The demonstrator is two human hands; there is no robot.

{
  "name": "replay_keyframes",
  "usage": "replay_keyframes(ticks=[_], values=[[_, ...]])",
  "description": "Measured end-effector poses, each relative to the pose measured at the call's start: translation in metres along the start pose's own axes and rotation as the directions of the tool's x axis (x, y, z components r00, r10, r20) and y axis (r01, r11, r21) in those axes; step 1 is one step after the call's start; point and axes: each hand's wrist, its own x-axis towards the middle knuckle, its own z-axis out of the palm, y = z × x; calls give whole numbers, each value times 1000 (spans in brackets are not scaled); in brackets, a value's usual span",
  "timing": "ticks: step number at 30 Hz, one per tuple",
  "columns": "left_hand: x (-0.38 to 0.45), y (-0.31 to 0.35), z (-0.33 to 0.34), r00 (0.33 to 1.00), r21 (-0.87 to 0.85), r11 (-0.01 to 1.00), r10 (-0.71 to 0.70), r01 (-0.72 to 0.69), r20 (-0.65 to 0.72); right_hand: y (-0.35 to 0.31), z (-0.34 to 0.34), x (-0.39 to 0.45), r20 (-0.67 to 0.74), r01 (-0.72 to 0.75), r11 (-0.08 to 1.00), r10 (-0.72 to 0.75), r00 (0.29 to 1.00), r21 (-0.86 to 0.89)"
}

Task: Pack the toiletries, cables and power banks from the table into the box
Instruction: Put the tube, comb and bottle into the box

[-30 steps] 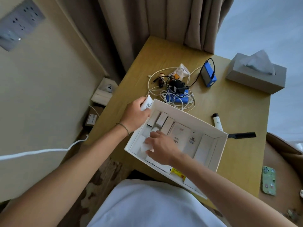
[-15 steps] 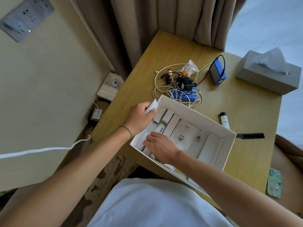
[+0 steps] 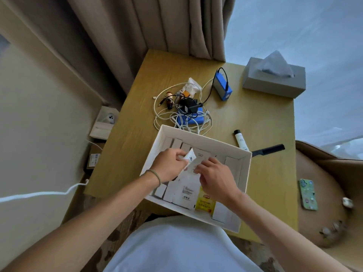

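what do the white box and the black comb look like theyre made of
White box: looks like matte cardboard, with thin flat walls and sharp folded corners. Black comb: probably hard plastic, smooth and uniformly black; its surface is too small to judge finer.

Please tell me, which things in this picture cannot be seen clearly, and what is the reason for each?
Head view only:
- Middle of the box: covered by the left hand and right hand.
- White packet in the left hand: print too small to read.
- Flat blue power bank: mostly buried under white cables and a black charger.
- White tube: lower end hidden behind the box wall.
- Black comb: one end hidden by the box corner.
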Motion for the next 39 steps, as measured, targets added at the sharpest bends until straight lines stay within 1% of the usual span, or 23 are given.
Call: replay_keyframes(ticks=[1, 4, 7, 9, 11, 13, 15, 17, 19, 23, 25, 28, 31, 34, 39], values=[[3, 0, 7, 1000, 37, 999, 3, -3, 0, 6, -6, -4, -34, -51, 999, 51, 998, 5], [16, 1, 27, 999, 58, 998, -27, 25, 19, 18, -23, -10, -125, -149, 988, 152, 980, 36], [30, -1, 44, 996, 105, 993, -58, 52, 61, 21, -38, -12, -205, -195, 978, 206, 957, 75], [39, -3, 53, 996, 159, 986, -60, 49, 62, 23, -47, -10, -271, -218, 970, 239, 932, 104], [45, -5, 60, 998, 192, 980, -53, 45, 34, 29, -56, -8, -344, -260, 952, 302, 889, 163], [49, -4, 63, 999, 219, 975, -41, 42, -8, 39, -65, -5, -411, -320, 911, 405, 817, 262], [51, 0, 66, 999, 255, 967, -12, 20, -32, 54, -72, 0, -430, -390, 847, 523, 736, 362], [52, 3, 69, 999, 291, 957, 21, -10, -35, 73, -75, 5, -389, -467, 770, 628, 674, 435], [52, 4, 69, 999, 302, 953, 35, -26, -27, 92, -73, 10, -308, -550, 695, 708, 635, 463], [49, -3, 60, 999, 274, 962, 23, -14, -29, 130, -59, 22, -93, -697, 568, 800, 593, 438], [45, -8, 54, 998, 282, 959, 28, -13, -49, 145, -50, 27, -17, -743, 531, 818, 575, 407], [38, -13, 45, 996, 273, 961, 68, -47, -65, 160, -39, 35, 18, -776, 538, 818, 575, 330], [28, -13, 36, 990, 254, 962, 126, -104, -71, 169, -34, 45, 25, -771, 576, 796, 604, 271], [17, -5, 29, 976, 264, 947, 206, -182, -69, 173, -31, 56, 43, -762, 628, 767, 641, 156], [7, 21, 22, 941, 266, 916, 329, -298, -76, 176, -23, 66, 98, -740, 670, 741, 664, -53]])
